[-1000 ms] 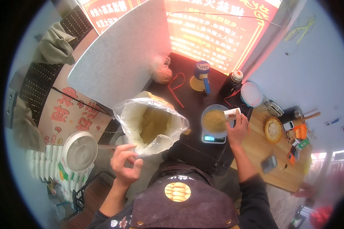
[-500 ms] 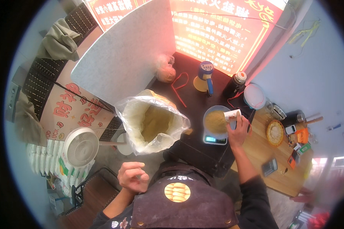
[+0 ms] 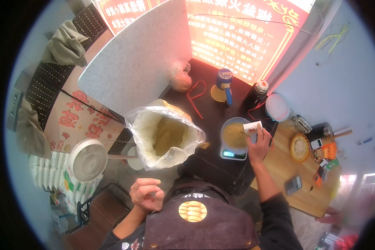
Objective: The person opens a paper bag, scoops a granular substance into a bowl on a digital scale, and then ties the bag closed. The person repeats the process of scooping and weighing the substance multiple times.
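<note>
My right hand [image 3: 259, 141] grips a small white paper cup [image 3: 252, 127] with print on it. The cup is tipped sideways over the right side of a clear bowl [image 3: 226, 142] holding tan powder [image 3: 235, 134]. Beneath the bowl is a kitchen scale [image 3: 233, 154] with a lit display. To the left stands a large plastic-lined bag [image 3: 135, 131], its mouth wide, with more tan powder [image 3: 169, 135] deep inside. My left hand [image 3: 147, 194] hovers in front of the apron [image 3: 166, 231], fingers loosely curled and nothing visible in them. The cup's inside is hidden.
On the dark table [image 3: 212, 168] are a blue-and-yellow megaphone [image 3: 223, 85], a dark flask [image 3: 255, 96], a red strap [image 3: 194, 101] and a tied plastic bag [image 3: 181, 79]. A white lidded tub [image 3: 277, 107] stands beyond. Rightward, a wooden table [image 3: 279, 166] bears a calculator [image 3: 293, 185]. A fan [image 3: 88, 160] stands left.
Almost nothing differs. My right hand and the cup stay over the bowl's edge, and my left hand stays curled by the apron. The whole view has shifted slightly.
</note>
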The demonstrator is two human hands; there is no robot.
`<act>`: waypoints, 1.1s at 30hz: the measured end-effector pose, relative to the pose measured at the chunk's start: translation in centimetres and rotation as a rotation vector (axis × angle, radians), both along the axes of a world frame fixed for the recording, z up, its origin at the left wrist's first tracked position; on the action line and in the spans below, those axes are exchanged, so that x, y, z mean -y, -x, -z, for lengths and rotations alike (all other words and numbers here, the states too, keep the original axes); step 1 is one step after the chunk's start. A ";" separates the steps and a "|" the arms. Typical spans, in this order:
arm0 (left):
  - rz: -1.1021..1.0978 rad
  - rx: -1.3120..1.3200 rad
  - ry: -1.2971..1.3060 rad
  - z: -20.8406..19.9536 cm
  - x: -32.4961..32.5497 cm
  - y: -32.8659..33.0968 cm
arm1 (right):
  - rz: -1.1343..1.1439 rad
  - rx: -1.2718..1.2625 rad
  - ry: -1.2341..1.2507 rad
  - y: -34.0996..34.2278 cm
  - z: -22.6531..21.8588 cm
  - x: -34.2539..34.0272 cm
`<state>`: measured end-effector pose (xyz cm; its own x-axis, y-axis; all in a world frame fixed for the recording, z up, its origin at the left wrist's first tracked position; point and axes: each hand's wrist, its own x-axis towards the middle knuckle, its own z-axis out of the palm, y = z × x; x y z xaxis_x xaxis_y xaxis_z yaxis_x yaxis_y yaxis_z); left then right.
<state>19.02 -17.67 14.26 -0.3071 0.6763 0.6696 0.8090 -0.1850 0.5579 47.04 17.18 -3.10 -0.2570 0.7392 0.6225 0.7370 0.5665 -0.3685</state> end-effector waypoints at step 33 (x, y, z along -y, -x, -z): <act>0.022 0.153 0.077 0.4 -0.8 -1.1 | 0.070 -0.088 0.125 -0.6 0.3 -0.2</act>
<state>20.07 -16.86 13.82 -0.3863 0.7310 0.5625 0.7100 -0.1536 0.6872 47.69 17.40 -3.43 -0.1507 0.8265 0.5423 0.7349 0.4606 -0.4977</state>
